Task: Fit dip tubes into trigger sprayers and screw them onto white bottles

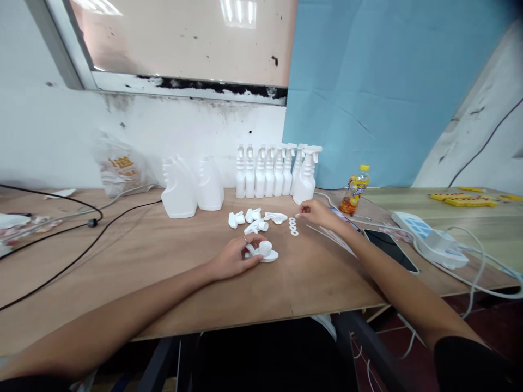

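Note:
My left hand [233,258] is closed around a white spray trigger head [265,250], which lies low over the table with its round collar facing up. Farther to the right, my right hand [319,212] pinches a small white ring gasket [298,215] between thumb and fingertips. Just left of those fingertips, several flat white ring gaskets [293,226] lie in a short column on the wood. Beyond my left hand, more loose spray trigger heads [256,226] rest on their sides in a small group.
White spray bottles [259,179] with trigger heads line the wall, and large white bottles without heads [210,185] stand to their left. Right of them are thin white tubes [333,239], a drink bottle [354,190], a phone [390,250] and a power strip [433,245]. Black cables [81,256] cross the left side.

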`<state>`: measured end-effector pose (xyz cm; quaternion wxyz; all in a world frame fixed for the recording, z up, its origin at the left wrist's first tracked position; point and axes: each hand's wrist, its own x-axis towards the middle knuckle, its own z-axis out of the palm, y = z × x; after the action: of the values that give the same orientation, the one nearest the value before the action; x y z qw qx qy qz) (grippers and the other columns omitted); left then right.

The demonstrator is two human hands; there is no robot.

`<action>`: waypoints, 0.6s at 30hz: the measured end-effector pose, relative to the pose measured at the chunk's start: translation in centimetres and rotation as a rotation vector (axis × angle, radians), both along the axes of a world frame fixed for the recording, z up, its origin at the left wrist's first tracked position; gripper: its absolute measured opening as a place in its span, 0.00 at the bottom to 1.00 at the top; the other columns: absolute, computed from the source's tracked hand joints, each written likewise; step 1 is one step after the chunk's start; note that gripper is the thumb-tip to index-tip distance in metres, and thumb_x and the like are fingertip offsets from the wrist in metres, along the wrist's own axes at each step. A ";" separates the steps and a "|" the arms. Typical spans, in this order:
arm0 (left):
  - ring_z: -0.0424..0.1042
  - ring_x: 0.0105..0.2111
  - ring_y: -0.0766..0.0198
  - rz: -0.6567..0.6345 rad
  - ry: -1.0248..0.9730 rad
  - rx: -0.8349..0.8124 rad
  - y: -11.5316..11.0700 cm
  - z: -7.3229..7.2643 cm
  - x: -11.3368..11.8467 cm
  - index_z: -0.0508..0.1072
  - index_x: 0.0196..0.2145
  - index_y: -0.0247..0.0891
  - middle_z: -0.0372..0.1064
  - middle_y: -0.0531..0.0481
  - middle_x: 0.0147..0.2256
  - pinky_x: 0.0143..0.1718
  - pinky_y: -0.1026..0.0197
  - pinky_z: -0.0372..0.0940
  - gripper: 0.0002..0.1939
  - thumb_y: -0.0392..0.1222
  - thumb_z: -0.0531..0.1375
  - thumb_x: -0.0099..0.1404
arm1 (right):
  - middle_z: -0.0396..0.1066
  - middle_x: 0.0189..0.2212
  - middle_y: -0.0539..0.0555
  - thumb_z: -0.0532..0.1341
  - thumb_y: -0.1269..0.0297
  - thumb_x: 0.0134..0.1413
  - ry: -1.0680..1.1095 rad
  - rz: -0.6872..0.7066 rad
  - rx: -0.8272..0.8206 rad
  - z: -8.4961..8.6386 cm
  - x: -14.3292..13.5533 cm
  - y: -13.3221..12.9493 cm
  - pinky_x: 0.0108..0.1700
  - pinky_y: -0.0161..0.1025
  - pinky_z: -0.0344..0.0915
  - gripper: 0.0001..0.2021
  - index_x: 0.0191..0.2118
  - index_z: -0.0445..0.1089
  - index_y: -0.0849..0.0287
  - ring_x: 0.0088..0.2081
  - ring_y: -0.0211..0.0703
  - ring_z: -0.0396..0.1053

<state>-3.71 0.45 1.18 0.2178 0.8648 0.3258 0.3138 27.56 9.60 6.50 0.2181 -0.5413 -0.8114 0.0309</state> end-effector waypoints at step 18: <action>0.73 0.41 0.61 -0.076 0.045 0.073 -0.9 -0.3 0.3 0.63 0.55 0.41 0.73 0.47 0.46 0.43 0.59 0.67 0.20 0.49 0.59 0.69 | 0.67 0.54 0.58 0.57 0.71 0.64 0.189 0.452 0.173 -4.5 -7.2 -14.1 0.56 0.47 0.66 0.12 0.52 0.64 0.55 0.54 0.48 0.69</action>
<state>-3.39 -0.48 0.88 0.1905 0.8908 0.2858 0.2975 20.32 -4.48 2.02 0.3261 -0.3204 -0.8874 0.0597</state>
